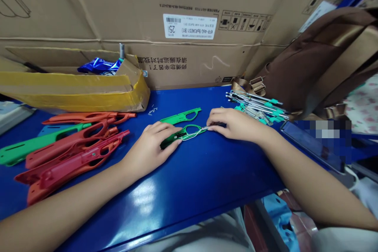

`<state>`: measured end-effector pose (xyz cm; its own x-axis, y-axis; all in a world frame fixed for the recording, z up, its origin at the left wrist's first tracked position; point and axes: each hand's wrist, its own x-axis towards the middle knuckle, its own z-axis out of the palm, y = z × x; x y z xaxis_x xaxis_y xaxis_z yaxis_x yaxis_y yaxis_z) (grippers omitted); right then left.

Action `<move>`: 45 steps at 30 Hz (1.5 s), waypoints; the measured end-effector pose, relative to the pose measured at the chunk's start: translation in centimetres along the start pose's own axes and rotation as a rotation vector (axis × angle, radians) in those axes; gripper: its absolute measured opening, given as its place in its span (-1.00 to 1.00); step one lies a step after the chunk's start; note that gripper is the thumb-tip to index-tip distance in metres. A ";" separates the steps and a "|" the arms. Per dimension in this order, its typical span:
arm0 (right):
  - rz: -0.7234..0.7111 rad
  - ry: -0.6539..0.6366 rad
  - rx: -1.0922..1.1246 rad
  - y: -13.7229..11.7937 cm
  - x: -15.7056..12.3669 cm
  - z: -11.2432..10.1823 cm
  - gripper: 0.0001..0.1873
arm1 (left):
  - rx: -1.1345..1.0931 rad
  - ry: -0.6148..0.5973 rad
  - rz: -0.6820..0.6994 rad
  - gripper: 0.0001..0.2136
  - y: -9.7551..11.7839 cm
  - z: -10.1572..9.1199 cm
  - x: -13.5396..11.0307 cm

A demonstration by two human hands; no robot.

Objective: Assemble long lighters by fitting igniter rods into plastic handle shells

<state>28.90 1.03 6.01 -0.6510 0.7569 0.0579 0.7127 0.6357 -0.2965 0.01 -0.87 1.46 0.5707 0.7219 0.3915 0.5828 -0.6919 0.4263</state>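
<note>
My left hand (152,141) is closed round the wide end of a green plastic lighter shell (186,130), which lies low over the blue table. A thin white wire (191,137) runs along the shell past its oval opening. At the shell's narrow tip, my right hand (232,123) pinches a thin metal tube with the wire's end; the fingers partly hide it. Just behind lies a second green shell half (183,116), touched by neither hand. Beyond my right hand is a pile of metal tubes (262,104) with wires and teal parts.
Red and orange shells (76,153) and another green shell (44,143) are heaped on the left. A yellow-taped carton (71,94) stands behind them. Large cardboard boxes (118,12) wall the back. To the right are a brown bag (319,59) and a phone (313,145).
</note>
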 end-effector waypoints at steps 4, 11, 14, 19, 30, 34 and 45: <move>0.013 -0.001 -0.017 -0.2 0.0 -0.1 -0.85 | -0.016 -0.004 -0.004 -0.72 -0.1 0.0 0.0; 0.003 -0.014 0.041 0.2 -0.1 -0.3 -0.86 | -0.057 -0.003 -0.022 -0.73 -0.3 -0.1 0.2; -0.009 -0.014 0.046 0.2 -0.1 -0.2 -0.87 | -0.079 0.000 -0.022 -0.75 -0.4 -0.1 0.1; -0.017 -0.021 0.052 0.3 -0.1 0.0 -0.88 | -0.105 0.016 -0.009 -0.77 -0.5 -0.2 0.2; 0.017 -0.176 -0.362 -3.4 1.5 -1.4 -0.82 | -0.110 0.018 0.009 -0.73 -1.6 -0.7 0.4; 0.003 -0.265 -0.579 -5.8 2.9 -1.3 -0.77 | -0.102 0.022 0.009 -0.74 -1.5 -0.7 0.4; -0.066 -0.224 -0.643 -7.6 2.9 2.3 -0.78 | -0.114 0.046 0.018 -0.74 -1.5 -0.5 0.5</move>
<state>21.02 -1.98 6.27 -0.6877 0.7075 -0.1629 0.6379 0.6960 0.3297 -0.92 0.52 1.42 0.5518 0.7112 0.4357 0.5019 -0.7004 0.5075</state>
